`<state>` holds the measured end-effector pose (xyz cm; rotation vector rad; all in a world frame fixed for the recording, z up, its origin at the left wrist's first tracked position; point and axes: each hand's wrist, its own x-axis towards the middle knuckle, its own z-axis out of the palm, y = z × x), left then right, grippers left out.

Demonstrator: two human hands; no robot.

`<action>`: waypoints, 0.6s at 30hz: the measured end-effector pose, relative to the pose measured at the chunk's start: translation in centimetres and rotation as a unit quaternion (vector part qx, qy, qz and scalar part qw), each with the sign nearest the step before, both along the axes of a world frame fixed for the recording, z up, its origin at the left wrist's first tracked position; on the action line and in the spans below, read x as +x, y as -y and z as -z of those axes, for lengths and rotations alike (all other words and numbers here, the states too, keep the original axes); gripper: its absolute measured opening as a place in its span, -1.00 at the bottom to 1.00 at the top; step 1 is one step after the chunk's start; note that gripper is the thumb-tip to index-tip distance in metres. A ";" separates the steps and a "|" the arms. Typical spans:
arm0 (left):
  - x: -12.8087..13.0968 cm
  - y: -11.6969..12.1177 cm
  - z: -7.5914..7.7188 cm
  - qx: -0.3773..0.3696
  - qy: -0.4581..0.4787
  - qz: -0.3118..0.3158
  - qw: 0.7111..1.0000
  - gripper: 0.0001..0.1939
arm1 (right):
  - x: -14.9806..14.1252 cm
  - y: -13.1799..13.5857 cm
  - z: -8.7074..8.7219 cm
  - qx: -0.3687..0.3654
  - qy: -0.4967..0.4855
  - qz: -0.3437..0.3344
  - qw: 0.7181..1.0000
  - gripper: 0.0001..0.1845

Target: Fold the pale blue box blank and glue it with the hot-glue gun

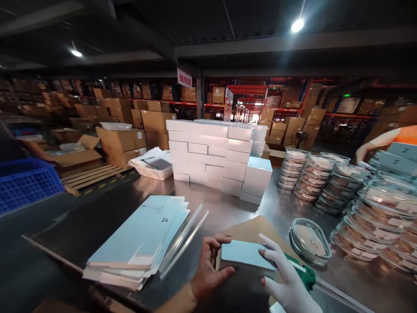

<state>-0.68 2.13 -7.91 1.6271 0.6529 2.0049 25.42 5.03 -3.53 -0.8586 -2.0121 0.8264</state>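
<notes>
My bare left hand (208,267) and my white-gloved right hand (286,282) hold a small pale blue box (246,254) between them, low in the head view. The box rests over a brown cardboard sheet (252,228) on the shiny metal table (208,200). A green object (304,273) pokes out beside my right hand. A fanned stack of flat pale blue box blanks (140,241) lies left of my left hand. One clear round lidded container (309,241) sits just right of my right hand.
A wall of stacked white boxes (215,156) stands mid-table. Several stacks of round clear containers (345,191) fill the right side. A person's arm in an orange sleeve (387,139) reaches in at far right. A blue crate (26,182), cardboard cartons and shelving lie left and behind.
</notes>
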 end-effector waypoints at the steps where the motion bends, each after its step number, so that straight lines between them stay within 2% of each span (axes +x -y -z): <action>1: -0.1 -0.1 -0.3 0.006 -0.014 0.006 1.000 -0.54 | 0.0 0.2 0.4 0.015 -0.005 -0.010 1.000 -0.62; 2: -0.4 -0.1 -0.7 0.012 -0.041 0.013 0.999 -0.56 | -0.1 0.4 0.7 0.026 -0.012 -0.025 0.999 -0.67; 6: -1.9 0.1 -2.5 0.016 -0.144 0.053 0.988 -0.70 | -0.9 1.1 0.3 0.047 -0.032 -0.057 0.997 -0.65; 10: -2.3 0.6 -4.0 0.017 -0.176 0.072 0.982 -0.71 | -1.1 1.2 -0.2 0.057 -0.030 -0.054 0.996 -0.67; 13: -1.9 0.8 -4.3 0.004 -0.183 0.077 0.980 -0.72 | -0.8 1.2 0.3 0.040 -0.033 -0.039 0.998 -0.70; 14: -1.9 0.7 -4.2 0.007 -0.182 0.079 0.980 -0.74 | -0.6 1.2 0.6 0.022 -0.039 -0.024 0.999 -0.68; 16: -1.9 0.3 -3.7 0.028 -0.183 0.082 0.979 -0.78 | -0.4 1.2 1.2 -0.028 -0.061 0.031 0.997 -0.46; 18: -2.3 -0.3 -2.7 0.037 -0.178 0.063 0.981 -0.69 | -0.4 1.1 1.6 -0.067 -0.085 0.087 0.990 -0.28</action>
